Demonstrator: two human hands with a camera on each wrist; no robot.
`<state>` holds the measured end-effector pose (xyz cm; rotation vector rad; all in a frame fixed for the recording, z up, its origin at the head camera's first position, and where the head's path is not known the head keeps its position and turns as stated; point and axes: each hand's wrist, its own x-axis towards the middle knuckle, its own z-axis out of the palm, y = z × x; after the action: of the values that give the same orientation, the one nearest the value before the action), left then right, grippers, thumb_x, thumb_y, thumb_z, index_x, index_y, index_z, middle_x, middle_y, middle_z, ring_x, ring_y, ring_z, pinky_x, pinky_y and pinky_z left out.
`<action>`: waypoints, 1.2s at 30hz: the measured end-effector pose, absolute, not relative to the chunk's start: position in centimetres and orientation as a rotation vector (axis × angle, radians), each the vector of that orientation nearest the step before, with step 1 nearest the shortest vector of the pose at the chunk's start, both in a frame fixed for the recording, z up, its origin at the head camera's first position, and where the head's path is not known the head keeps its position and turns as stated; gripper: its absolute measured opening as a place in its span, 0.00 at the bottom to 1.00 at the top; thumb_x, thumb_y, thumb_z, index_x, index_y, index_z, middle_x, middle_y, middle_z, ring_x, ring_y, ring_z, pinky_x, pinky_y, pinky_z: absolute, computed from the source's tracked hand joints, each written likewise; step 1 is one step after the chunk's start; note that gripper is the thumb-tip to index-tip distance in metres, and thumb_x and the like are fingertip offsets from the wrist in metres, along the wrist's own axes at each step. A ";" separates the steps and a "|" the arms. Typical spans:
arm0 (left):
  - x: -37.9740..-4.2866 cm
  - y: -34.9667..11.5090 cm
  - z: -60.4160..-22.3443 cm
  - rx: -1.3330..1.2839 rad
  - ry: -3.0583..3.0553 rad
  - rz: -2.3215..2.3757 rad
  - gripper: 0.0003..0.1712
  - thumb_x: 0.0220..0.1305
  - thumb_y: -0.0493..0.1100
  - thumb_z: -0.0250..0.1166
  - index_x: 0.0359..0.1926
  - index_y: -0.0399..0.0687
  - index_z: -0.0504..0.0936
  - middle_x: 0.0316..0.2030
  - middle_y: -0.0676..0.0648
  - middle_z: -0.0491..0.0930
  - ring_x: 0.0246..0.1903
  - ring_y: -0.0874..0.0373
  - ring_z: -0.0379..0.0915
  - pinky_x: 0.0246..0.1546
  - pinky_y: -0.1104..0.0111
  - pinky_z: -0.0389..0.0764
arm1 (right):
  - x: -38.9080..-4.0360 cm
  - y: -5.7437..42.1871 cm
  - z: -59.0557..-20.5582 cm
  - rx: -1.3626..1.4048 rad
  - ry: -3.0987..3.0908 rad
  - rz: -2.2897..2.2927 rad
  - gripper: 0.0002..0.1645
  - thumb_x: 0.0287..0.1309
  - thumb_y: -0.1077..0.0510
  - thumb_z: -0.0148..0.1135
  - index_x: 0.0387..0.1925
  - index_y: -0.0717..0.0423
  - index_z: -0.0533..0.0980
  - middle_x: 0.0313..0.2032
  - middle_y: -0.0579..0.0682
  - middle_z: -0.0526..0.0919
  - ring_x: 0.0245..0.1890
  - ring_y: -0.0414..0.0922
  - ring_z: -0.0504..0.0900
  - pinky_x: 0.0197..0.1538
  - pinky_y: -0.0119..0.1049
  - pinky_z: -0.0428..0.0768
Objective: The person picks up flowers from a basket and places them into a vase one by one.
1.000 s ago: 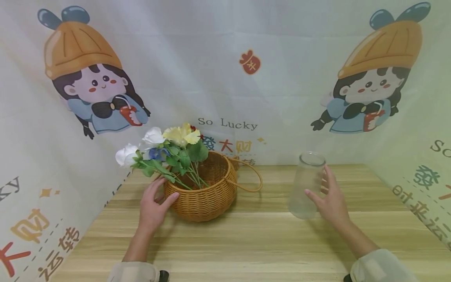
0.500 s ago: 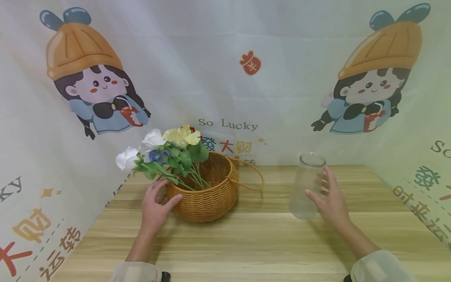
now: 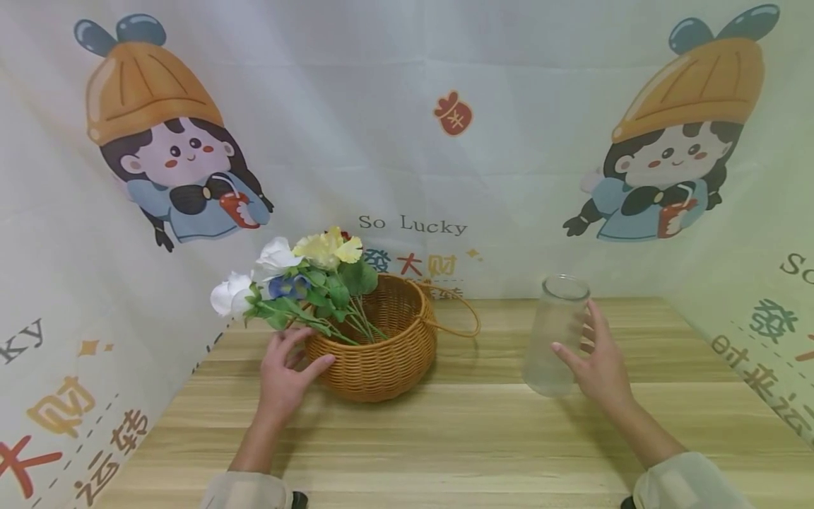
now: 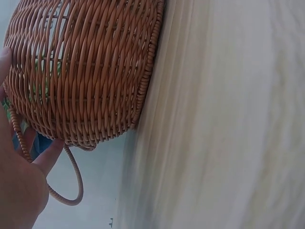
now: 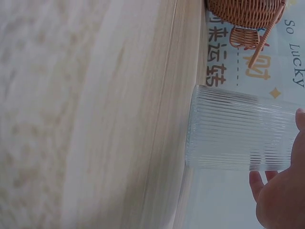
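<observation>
My left hand [image 3: 284,371] grips the left side of a brown wicker basket [image 3: 384,375], its thumb on the front and its fingers farther round the side. In the left wrist view, a fingertip touches the weave of the basket [image 4: 90,71]. Artificial flowers [image 3: 299,272], white, yellow, blue and a little red, lean leftward out of it, stems inside. At right, my right hand [image 3: 598,360] holds an upright clear glass vase [image 3: 550,339], thumb in front and fingers behind. Vertical ribs show on the vase [image 5: 233,133] in the right wrist view.
Both objects stand on a wood-grain table [image 3: 445,445], apart from each other. The basket's looped handle [image 3: 467,325] sticks out toward the vase. A pale printed cloth [image 3: 381,127] with cartoon figures and lettering encloses the back and sides.
The basket and its flowers have slid slightly right together with my left hand. My right hand and the vase look almost unchanged; the whole view has shifted a little.
</observation>
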<state>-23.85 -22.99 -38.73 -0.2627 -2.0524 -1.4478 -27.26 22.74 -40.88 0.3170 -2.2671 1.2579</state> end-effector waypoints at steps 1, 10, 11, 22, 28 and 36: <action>-23.9 -23.0 -38.7 -0.269 -2.051 -1.446 0.26 0.46 0.28 0.76 0.49 0.29 0.79 0.50 0.36 0.70 0.52 0.45 0.69 0.53 0.48 0.73 | -27.2 22.7 -40.9 0.318 -2.266 1.259 0.56 0.57 0.64 0.69 0.76 0.56 0.44 0.63 0.72 0.64 0.57 0.71 0.69 0.52 0.62 0.72; -23.8 -22.9 -38.7 -0.311 -2.065 -1.408 0.26 0.45 0.27 0.76 0.49 0.30 0.80 0.48 0.35 0.70 0.50 0.45 0.70 0.51 0.48 0.74 | -27.0 22.6 -40.6 0.325 -2.257 1.272 0.56 0.57 0.64 0.69 0.76 0.56 0.44 0.63 0.73 0.64 0.57 0.72 0.69 0.52 0.63 0.72; -23.8 -22.9 -38.8 -0.316 -2.063 -1.412 0.26 0.45 0.27 0.76 0.49 0.30 0.79 0.48 0.35 0.70 0.50 0.45 0.70 0.51 0.48 0.74 | -27.0 22.5 -40.7 0.326 -2.255 1.272 0.56 0.57 0.64 0.69 0.76 0.56 0.44 0.63 0.73 0.64 0.56 0.72 0.69 0.52 0.63 0.72; -23.7 -22.4 -38.8 -0.363 -2.045 -1.456 0.27 0.45 0.26 0.75 0.49 0.28 0.79 0.47 0.35 0.69 0.49 0.47 0.69 0.52 0.48 0.73 | -27.0 22.6 -40.7 0.305 -2.277 1.260 0.56 0.57 0.63 0.69 0.76 0.56 0.43 0.64 0.73 0.63 0.57 0.72 0.68 0.53 0.62 0.72; -23.5 -22.0 -38.7 -0.376 -2.049 -1.470 0.27 0.45 0.26 0.75 0.50 0.28 0.78 0.46 0.36 0.68 0.50 0.45 0.69 0.53 0.48 0.73 | -27.0 22.6 -40.8 0.309 -2.272 1.260 0.56 0.58 0.63 0.69 0.76 0.56 0.43 0.64 0.73 0.63 0.57 0.72 0.68 0.53 0.62 0.72; -23.3 -21.5 -38.8 -0.390 -2.050 -1.481 0.27 0.45 0.26 0.75 0.50 0.29 0.79 0.46 0.36 0.68 0.50 0.44 0.69 0.53 0.46 0.72 | -26.9 22.6 -40.8 0.320 -2.254 1.267 0.56 0.57 0.64 0.69 0.76 0.55 0.44 0.63 0.73 0.63 0.57 0.72 0.69 0.52 0.62 0.72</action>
<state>-23.30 -21.53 -38.76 -0.3902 -2.0501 -1.4807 -26.90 22.56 -40.82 0.3203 -2.2542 1.2668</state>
